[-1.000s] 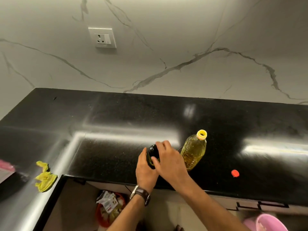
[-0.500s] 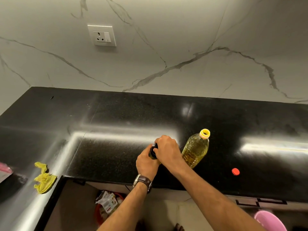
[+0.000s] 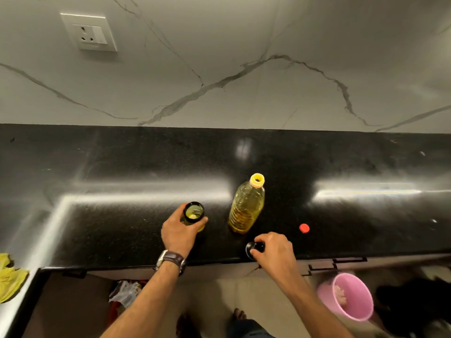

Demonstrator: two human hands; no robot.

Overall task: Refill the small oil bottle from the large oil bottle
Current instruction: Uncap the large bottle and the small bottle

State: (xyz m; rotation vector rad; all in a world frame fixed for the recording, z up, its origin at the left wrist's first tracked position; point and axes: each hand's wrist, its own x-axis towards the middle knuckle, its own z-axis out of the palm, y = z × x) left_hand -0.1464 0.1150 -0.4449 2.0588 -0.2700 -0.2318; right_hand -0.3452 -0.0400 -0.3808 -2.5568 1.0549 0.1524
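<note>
Black cap (image 3: 255,247) is off now — half a second ago both hands were bunched over the small bottle (image 3: 193,214), and now my right hand (image 3: 274,248) has swung away to about five o'clock of the big bottle (image 3: 247,208), fingers curled round that cap and lowering it near the counter's front edge. Left hand (image 3: 179,234) wraps the small bottle's body from the near side, holding it upright at nine o'clock of the big one, well apart from it. Its mouth gapes open, just a little yellow oil at the bottom. I judge both bottles are ready: the big bottle's neck shows open too, and its red cap (image 3: 304,228) lies at four o'clock. Pouring comes next, I reckon.

Counter (image 3: 122,162) is glossy black stone, streaked with glare. Marble wall (image 3: 244,69) behind, socket (image 3: 89,32) at eleven o'clock. Yellow cloth (image 3: 11,276) far left, pink bucket (image 3: 351,297) on the floor.
</note>
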